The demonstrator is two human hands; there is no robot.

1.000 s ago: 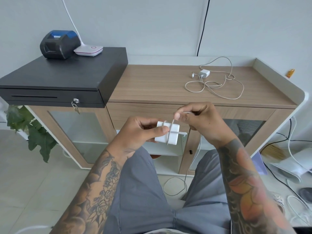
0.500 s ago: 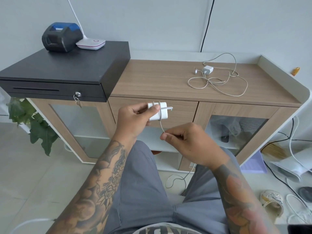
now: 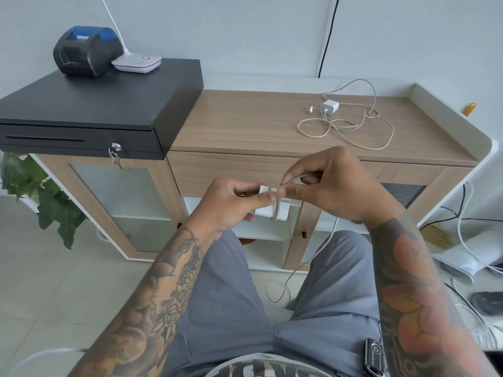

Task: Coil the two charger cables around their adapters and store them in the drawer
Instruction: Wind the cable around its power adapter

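My left hand grips a white square adapter in front of the closed wooden drawer. A few turns of thin white cable wrap the adapter. My right hand pinches that cable just above the adapter; the rest hangs down between my knees to a loop near the floor. A second small white adapter lies on the wooden tabletop at the back right, its cable spread in loose loops around it.
A black cash drawer with a key sits on the cabinet's left, bearing a receipt printer and a white lamp base. A plant stands at the left. Cables and papers litter the floor at the right.
My right hand rose from below the adapter to above it, carrying the cable around the adapter. My left hand and the adapter dropped lower in view.
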